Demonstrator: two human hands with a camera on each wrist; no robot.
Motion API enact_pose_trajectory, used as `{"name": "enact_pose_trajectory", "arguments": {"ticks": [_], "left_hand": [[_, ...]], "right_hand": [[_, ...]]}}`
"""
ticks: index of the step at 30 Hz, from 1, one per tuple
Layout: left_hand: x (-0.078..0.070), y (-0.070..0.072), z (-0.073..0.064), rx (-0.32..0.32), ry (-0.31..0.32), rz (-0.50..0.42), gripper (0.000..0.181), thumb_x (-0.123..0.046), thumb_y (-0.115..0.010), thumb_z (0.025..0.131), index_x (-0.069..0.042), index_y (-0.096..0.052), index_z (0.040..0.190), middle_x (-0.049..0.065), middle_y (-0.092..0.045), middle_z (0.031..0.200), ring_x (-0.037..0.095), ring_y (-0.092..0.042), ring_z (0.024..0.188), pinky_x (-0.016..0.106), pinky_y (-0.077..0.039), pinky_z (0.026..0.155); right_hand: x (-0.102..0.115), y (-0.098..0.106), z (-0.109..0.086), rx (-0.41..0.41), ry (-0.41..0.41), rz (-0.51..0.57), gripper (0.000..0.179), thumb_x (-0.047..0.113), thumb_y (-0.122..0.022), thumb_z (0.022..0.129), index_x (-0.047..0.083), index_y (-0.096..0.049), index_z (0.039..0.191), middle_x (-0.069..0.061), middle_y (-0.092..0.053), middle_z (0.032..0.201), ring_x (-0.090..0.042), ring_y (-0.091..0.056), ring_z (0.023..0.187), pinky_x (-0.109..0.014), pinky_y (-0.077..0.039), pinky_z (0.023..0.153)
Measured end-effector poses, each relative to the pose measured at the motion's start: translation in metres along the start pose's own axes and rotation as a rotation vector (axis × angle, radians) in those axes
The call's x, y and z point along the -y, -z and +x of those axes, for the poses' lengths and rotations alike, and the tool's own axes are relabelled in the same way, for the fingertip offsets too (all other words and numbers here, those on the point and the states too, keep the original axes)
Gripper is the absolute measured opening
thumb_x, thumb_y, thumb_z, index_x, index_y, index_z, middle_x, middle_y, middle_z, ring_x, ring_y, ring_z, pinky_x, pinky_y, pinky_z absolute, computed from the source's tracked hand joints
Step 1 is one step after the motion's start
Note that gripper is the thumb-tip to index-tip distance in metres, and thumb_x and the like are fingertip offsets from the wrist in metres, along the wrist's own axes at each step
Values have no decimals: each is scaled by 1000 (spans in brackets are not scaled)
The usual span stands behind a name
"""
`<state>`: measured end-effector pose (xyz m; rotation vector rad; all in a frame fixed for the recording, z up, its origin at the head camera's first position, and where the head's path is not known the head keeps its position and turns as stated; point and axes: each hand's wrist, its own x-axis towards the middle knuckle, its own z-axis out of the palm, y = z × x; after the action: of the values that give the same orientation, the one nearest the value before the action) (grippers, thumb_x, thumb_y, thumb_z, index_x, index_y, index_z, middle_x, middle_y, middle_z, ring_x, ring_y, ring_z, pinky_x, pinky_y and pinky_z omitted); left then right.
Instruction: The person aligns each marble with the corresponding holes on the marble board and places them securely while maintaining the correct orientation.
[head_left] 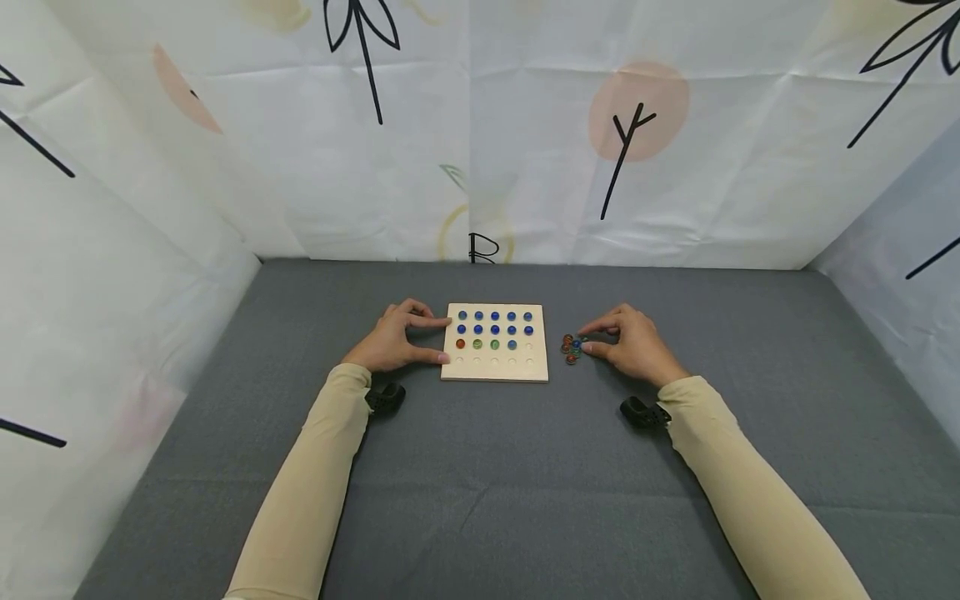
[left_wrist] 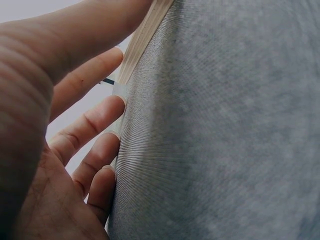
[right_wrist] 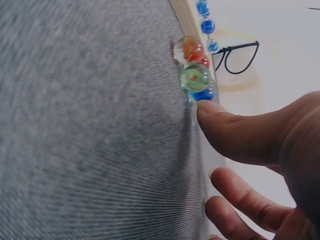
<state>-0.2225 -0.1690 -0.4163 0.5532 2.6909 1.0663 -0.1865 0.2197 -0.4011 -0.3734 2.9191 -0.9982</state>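
A light wooden board (head_left: 495, 372) with rows of round hollows lies flat on the grey cloth. Blue marbles (head_left: 495, 330) sit in its two far rows. The third row holds an orange marble (head_left: 461, 343), two greenish ones and a blue one; bare hollows show in the near row. My left hand (head_left: 393, 340) touches the board's left side, thumb and index finger spread apart. Right of the board, my right hand (head_left: 628, 343) has its thumb and index fingertips at a small cluster of marbles (right_wrist: 195, 80). The thumb meets a blue marble (right_wrist: 203, 95); whether it is pinched is hidden.
Grey cloth (head_left: 480, 500) covers the table. White printed sheets (head_left: 540, 183) stand along the back and both sides. A black band with a camera (head_left: 386, 398) is on the left wrist, another (head_left: 641, 412) on the right.
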Motion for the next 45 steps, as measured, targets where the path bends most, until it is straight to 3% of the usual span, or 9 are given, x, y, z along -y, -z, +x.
{"name": "enact_pose_trajectory", "arguments": {"ticks": [16,26,31,45], "left_hand": [[-1,0,-1,-1,12,-3,67,-37,-91,76,-21,-67,137,8,-47,134,31,-37,123,62,-32,106],[-3,0,-2,0,21,-1,67,-38,-91,77,-21,-67,137,8,-47,135,32,-37,123,62,-31,106],[-3,0,-1,2,18,3,67,-37,-91,77,-20,-67,137,8,-47,135,32,-37,123,63,-31,106],[-2,0,-1,9,15,-1,68,-36,-91,77,-20,-66,138,8,-47,136,32,-36,126,63,-31,106]], "right_hand": [[31,-4,-5,-65,95,-16,22,15,-80,90,6,-79,110,-18,-62,110,-38,-59,102,-54,-49,83],[50,-22,3,-42,113,27,20,13,-80,90,6,-80,108,-16,-62,105,-33,-61,94,-48,-49,78],[57,-30,7,-24,120,47,20,13,-81,89,6,-80,108,-16,-62,104,-32,-63,95,-49,-51,82],[61,-41,14,0,121,39,20,13,-81,88,5,-80,107,-12,-64,99,-31,-61,94,-49,-47,85]]}}
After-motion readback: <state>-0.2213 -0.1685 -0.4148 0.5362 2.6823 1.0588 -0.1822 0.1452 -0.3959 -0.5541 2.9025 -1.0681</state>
